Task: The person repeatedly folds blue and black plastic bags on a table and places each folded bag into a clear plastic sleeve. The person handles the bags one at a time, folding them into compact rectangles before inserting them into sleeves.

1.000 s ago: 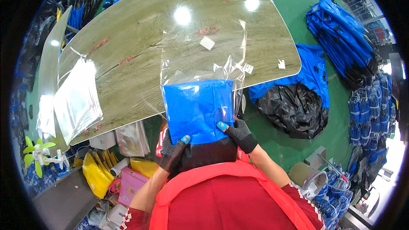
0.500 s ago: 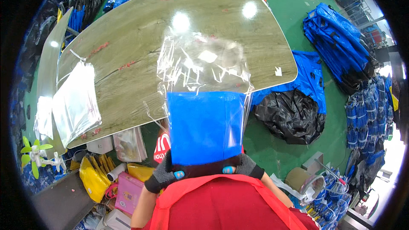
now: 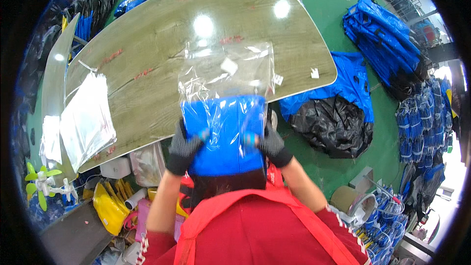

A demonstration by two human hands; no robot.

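A: Where've we got the folded blue bundle (image 3: 223, 140)?
B: Between our hands, just past the red apron (image 3: 235, 202), black end toward us. Looks like it's inside a clear plastic sleeve (image 3: 213, 83), loose end out over the wood-look table (image 3: 147, 103).
A: Which hand's nearer?
B: Neither: left hand (image 3: 184, 148) touches the left edge, right hand (image 3: 271, 146) the right. Bundle plus sleeve runs lengthwise away from us.
A: Fingers?
B: Blurry thumbs (image 3: 203, 135) on the blue face, seemingly pinching its sides; fingertips are hidden, so we can't tell if they're spread.
A: Different from half a second ago?
B: Yep, our hands are farther up the sides, off the near corners, and the sleeve's loose end looks flatter. Blue-and-black heap (image 3: 333, 127) still sits off right.
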